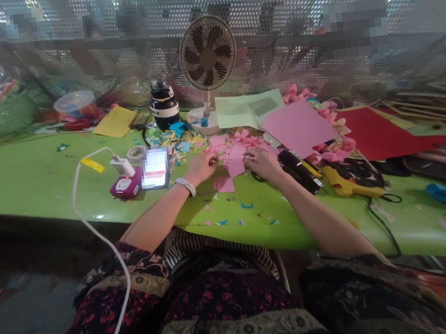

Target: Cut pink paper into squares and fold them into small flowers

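My left hand (pixel 202 167) rests on the green table (pixel 29 179) with its fingers curled, pinching the edge of a small pink paper square (pixel 235 160). My right hand (pixel 261 162) is closed on the same pink paper from the right side. More pink squares (pixel 225 184) lie just below and around the hands. Folded pink paper flowers (pixel 246 138) sit right behind them. A white band is on my left wrist.
A phone (pixel 155 168) on a white cable lies left of the hands, by a pink box (pixel 126 186). A black jar (pixel 164 105) and a small fan (pixel 207 57) stand behind. Large coloured sheets (pixel 298 127), a black tool (pixel 301 170) and a yellow glue gun (pixel 348 185) lie right.
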`<act>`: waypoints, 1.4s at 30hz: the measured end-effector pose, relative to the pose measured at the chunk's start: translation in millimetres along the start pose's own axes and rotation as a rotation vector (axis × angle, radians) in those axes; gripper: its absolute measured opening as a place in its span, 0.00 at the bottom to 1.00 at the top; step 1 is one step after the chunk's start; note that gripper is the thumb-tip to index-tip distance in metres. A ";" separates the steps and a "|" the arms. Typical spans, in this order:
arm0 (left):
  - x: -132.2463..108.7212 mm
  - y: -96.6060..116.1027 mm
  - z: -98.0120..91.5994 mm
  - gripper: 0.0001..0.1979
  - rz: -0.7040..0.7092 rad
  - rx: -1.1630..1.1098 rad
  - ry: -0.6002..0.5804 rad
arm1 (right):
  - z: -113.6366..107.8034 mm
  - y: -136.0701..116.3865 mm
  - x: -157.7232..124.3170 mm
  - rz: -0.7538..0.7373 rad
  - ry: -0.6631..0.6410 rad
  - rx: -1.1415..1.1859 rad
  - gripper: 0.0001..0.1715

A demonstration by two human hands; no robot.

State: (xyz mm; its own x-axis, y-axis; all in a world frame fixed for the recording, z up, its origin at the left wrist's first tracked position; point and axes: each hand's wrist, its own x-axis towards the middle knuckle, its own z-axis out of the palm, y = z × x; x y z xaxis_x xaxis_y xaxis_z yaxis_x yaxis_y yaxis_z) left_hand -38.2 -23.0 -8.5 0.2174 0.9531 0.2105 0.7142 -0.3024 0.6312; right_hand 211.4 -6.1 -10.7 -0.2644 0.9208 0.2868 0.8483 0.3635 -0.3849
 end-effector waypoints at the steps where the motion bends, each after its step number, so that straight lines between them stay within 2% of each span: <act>1: -0.3 0.7 0.0 0.04 -0.011 -0.014 -0.007 | 1.4 -1.8 -0.3 -0.010 -0.022 -0.003 0.13; 4: -1.5 2.6 -0.2 0.04 -0.021 -0.014 -0.036 | 3.5 -8.9 -1.8 -0.046 -0.092 -0.005 0.12; 6: -2.2 4.3 -1.1 0.09 -0.015 -0.014 -0.022 | 3.2 -12.4 -2.6 -0.069 -0.104 0.012 0.10; 8: -2.8 6.4 -3.0 0.18 -0.005 -0.059 0.062 | 2.6 -13.7 -3.1 -0.085 -0.086 0.042 0.09; 10: -3.2 8.6 -5.6 0.25 0.011 -0.136 0.210 | 3.0 -13.1 -3.4 -0.104 -0.061 0.073 0.08; 12: -3.4 10.2 -7.1 0.27 0.033 -0.184 0.320 | 4.4 -12.3 -3.9 -0.128 -0.032 0.101 0.09; 13: -3.6 10.6 -7.0 0.27 0.047 -0.184 0.320 | 5.4 -12.2 -4.2 -0.133 -0.017 0.110 0.10; 14: -3.7 10.6 -6.0 0.26 0.064 -0.170 0.281 | 6.4 -12.5 -4.7 -0.135 -0.005 0.114 0.11; 16: -3.8 9.9 -1.6 0.25 0.120 -0.127 0.127 | 8.1 -14.3 -6.1 -0.163 0.016 0.112 0.11; 18: -3.3 8.4 4.4 0.24 0.190 -0.094 0.000 | 9.2 -17.0 -8.0 -0.243 0.038 0.118 0.11; 21: -2.1 6.1 11.2 0.19 0.233 -0.058 -0.082 | 10.9 -20.6 -11.1 -0.374 0.053 0.137 0.12; 23: -1.7 4.9 12.3 0.15 0.239 -0.031 -0.121 | 12.3 -22.0 -13.1 -0.404 0.033 0.130 0.13; 33: -2.2 3.6 13.3 0.12 0.305 0.110 -0.200 | 14.0 -24.4 -15.8 -0.411 -0.105 0.069 0.14; 42: -1.8 3.9 12.9 0.10 0.313 0.155 -0.206 | 12.9 -28.6 -17.6 -0.409 -0.112 0.087 0.14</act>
State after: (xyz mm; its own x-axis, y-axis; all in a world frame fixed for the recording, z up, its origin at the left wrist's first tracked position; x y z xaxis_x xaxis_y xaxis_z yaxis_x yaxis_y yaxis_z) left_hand -27.2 -25.8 -16.0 0.5583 0.8024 0.2107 0.6805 -0.5882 0.4370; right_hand 185.9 -30.9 -16.1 -0.6230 0.7063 0.3362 0.6230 0.7079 -0.3329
